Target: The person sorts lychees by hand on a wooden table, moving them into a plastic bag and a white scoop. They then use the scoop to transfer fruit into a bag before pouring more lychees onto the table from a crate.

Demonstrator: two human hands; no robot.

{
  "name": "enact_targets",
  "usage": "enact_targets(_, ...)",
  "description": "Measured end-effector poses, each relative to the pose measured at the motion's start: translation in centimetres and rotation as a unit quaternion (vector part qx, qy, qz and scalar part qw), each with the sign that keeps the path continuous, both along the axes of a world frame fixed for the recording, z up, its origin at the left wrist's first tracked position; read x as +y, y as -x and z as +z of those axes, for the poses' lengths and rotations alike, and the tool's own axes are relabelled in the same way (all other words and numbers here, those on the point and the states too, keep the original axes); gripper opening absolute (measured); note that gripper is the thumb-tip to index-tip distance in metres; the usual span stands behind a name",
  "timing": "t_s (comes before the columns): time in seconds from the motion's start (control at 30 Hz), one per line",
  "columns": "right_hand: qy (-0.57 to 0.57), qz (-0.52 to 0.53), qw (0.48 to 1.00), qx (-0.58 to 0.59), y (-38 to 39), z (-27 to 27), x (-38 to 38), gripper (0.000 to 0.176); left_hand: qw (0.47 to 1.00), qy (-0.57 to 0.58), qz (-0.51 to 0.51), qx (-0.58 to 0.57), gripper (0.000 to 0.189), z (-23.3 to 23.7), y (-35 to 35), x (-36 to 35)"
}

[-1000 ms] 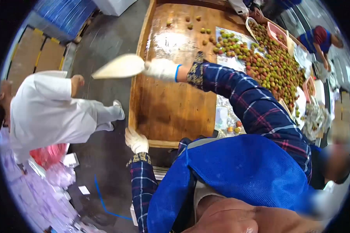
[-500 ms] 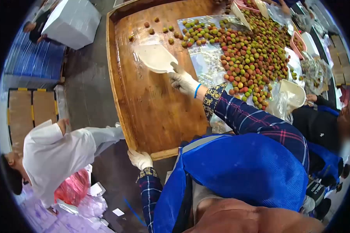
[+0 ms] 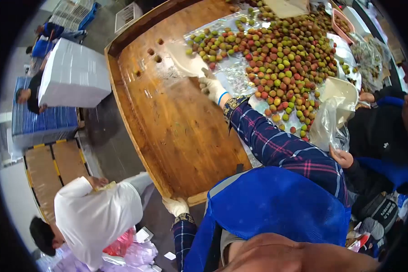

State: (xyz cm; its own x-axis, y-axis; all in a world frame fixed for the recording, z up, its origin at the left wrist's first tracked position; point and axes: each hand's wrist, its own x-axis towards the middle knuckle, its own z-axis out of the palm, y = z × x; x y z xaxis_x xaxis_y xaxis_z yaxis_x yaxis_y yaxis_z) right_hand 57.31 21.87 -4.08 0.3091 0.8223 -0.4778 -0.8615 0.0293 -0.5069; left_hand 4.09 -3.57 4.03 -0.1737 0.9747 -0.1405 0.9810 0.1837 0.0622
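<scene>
Both hands are clenched, right hand [image 3: 211, 87] on the white scoop [image 3: 186, 59] at nine o'clock of the fruit pile [image 3: 281, 54], left hand [image 3: 175, 206] on the counter rim [image 3: 137, 127]; fruit could be scattered by a hard push.

No text is legible anywhere — not on the white scoop [image 3: 186, 61] or white box [image 3: 72, 75].

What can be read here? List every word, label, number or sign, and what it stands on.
None legible.
Small white mark on the black jacket: too small to read.
White stacked cartons, white plastic scoop in the gloved right hand: no print shows.
</scene>
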Motion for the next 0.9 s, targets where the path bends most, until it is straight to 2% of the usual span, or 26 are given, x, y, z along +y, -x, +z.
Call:
enact_targets(0.07, 0.060, -0.053, 0.996, 0.046, -4.6, 0.3, -0.7, 0.043, 1.000, 0.016, 0.009, -0.015, 0.090, 0.6, -0.3, 0.2)
enact_targets(0.13, 0.059, -0.090, 0.993, 0.055, -10.5, -2.1, -2.4, 0.030, 1.000, 0.019, 0.000, -0.016, 0.089, 0.2, -0.1, 0.3)
enact_targets(0.23, -0.062, -0.151, 0.984, 0.072, -16.8, -1.6, -6.6, 0.029, 0.999, 0.019, -0.012, 0.030, 0.090, -2.4, 2.3, -0.1)
enact_targets(0.27, -0.089, -0.162, 0.981, 0.060, -17.9, -0.1, -8.0, 0.012, 0.999, 0.005, -0.030, 0.031, 0.092, -3.2, 3.2, -0.5)
enact_targets(0.33, -0.058, -0.193, 0.976, 0.076, -20.6, 1.1, -10.1, 0.013, 0.997, -0.024, -0.062, 0.034, 0.097, -4.4, 4.5, -0.7)
enact_targets(0.37, -0.078, -0.227, 0.968, 0.068, -21.7, 1.8, -11.1, 0.014, 0.997, -0.034, -0.068, 0.016, 0.098, -4.9, 4.9, -0.7)
enact_targets(0.4, -0.126, -0.212, 0.966, 0.076, -23.6, 0.5, -11.8, 0.015, 0.997, -0.035, -0.069, 0.017, 0.098, -4.6, 4.8, -0.3)
enact_targets(0.47, -0.208, -0.208, 0.938, 0.183, -26.1, 2.6, -13.4, 0.018, 0.999, -0.004, -0.040, -0.020, 0.097, -3.9, 4.0, -0.2)
enact_targets(0.5, -0.230, -0.213, 0.923, 0.222, -27.5, 2.9, -14.0, 0.017, 0.997, -0.017, -0.078, -0.023, 0.098, -3.7, 4.1, -0.3)
enact_targets(0.53, -0.251, -0.217, 0.907, 0.260, -28.4, 3.6, -14.6, 0.017, 0.997, -0.016, -0.072, -0.023, 0.098, -3.8, 4.1, -0.2)
enact_targets(0.6, -0.242, -0.245, 0.909, 0.233, -29.5, 5.8, -16.1, 0.015, 0.999, -0.003, -0.026, -0.042, 0.096, -3.8, 3.7, 0.2)
enact_targets(0.63, -0.258, -0.233, 0.914, 0.209, -30.5, 5.9, -16.7, 0.014, 0.995, -0.019, -0.065, -0.078, 0.093, -3.8, 3.7, 0.6)
enact_targets(0.67, -0.274, -0.220, 0.917, 0.188, -31.7, 5.9, -17.3, 0.016, 0.996, -0.025, -0.050, -0.075, 0.093, -3.8, 4.1, 0.4)
enact_targets(0.7, -0.306, -0.215, 0.902, 0.218, -32.4, 6.0, -18.1, 0.017, 0.999, -0.013, -0.038, -0.028, 0.092, -4.5, 4.5, 0.0)
enact_targets(0.73, -0.335, -0.210, 0.885, 0.245, -32.2, 6.8, -18.3, 0.020, 1.000, 0.002, -0.025, 0.016, 0.092, -4.1, 3.6, 0.0)
enact_targets(0.77, -0.337, -0.202, 0.888, 0.238, -31.7, 7.4, -18.3, 0.021, 0.999, 0.036, -0.006, 0.010, 0.091, -3.2, 3.1, 0.1)
enact_targets(0.83, -0.343, -0.176, 0.889, 0.248, -29.3, 9.5, -18.7, 0.024, 1.000, 0.009, -0.019, -0.004, 0.091, -2.3, 2.9, -0.2)
enact_targets(0.87, -0.322, -0.128, 0.900, 0.265, -28.4, 9.0, -18.4, 0.022, 0.999, -0.015, -0.047, -0.019, 0.092, -2.7, 2.8, 0.2)
enact_targets(0.9, -0.286, -0.136, 0.900, 0.299, -26.3, 8.5, -18.2, 0.026, 0.999, 0.041, -0.007, -0.032, 0.087, -1.3, 1.7, 0.5)
